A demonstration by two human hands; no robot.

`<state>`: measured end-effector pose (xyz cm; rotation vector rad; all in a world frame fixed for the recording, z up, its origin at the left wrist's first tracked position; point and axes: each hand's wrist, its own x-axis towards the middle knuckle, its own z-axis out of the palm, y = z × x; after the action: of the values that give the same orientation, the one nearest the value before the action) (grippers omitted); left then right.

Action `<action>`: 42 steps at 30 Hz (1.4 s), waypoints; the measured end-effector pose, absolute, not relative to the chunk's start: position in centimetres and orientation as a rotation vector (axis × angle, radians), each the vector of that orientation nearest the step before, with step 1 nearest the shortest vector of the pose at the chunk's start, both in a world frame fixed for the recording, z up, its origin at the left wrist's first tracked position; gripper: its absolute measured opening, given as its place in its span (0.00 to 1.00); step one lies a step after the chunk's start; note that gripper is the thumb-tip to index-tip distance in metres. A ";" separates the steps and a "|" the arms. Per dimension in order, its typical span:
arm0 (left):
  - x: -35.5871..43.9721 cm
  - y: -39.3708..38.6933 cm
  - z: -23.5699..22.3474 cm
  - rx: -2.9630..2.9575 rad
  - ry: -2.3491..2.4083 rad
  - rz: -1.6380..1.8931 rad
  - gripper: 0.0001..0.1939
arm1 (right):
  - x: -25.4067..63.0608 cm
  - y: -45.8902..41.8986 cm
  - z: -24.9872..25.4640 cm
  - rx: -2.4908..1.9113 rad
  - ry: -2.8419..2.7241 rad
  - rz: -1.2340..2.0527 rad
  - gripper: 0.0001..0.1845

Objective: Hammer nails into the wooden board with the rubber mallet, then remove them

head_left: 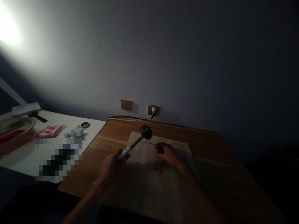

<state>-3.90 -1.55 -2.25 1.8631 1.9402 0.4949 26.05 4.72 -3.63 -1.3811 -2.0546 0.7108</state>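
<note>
My left hand [111, 165] is closed around the white-labelled grip of a mallet [135, 142]. The mallet has a wooden handle and a dark, thick head, which is raised and tilted away above the far part of a pale board [142, 183]. Along the board's far side stands a row of small shiny metal pieces [146, 142], too small to name surely. At the right end of that row, my right hand [170, 156] has its fingers pinched together close to the board. What they hold, if anything, is hidden. A few loose metal pieces [159, 170] lie nearer me.
The board lies on a wooden table [210, 146] against the wall. Cables run along the table's back edge to a wall socket [157, 110]. On the white table [93, 119] at left are a clear round container [30, 124], a red-and-white packet [50, 131], a crumpled plastic bag [76, 133] and a lamp base [26, 109].
</note>
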 end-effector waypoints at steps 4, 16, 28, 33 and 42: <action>-4.3 -1.8 -2.8 1.795 1.893 0.587 0.14 | 26.8 7.1 -3.9 -1.387 -1.991 0.638 0.17; -4.8 -2.3 -2.7 1.729 1.875 0.558 0.13 | 25.0 9.1 -4.8 -1.393 -2.236 0.520 0.24; -4.9 -2.4 -2.8 1.760 1.883 0.530 0.12 | 24.5 8.8 -5.0 -1.582 -2.343 0.306 0.27; -3.7 -1.7 -1.7 1.883 1.905 0.438 0.13 | 25.3 8.2 -5.2 -1.563 -2.298 0.293 0.31; -1.1 0.0 -0.4 2.181 1.865 0.131 0.14 | 30.4 4.3 -4.1 -1.500 -2.101 0.368 0.26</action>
<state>-1.13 -0.03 -0.43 2.1813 1.8646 0.1312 30.36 4.30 -4.13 -1.4997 -2.1013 0.3680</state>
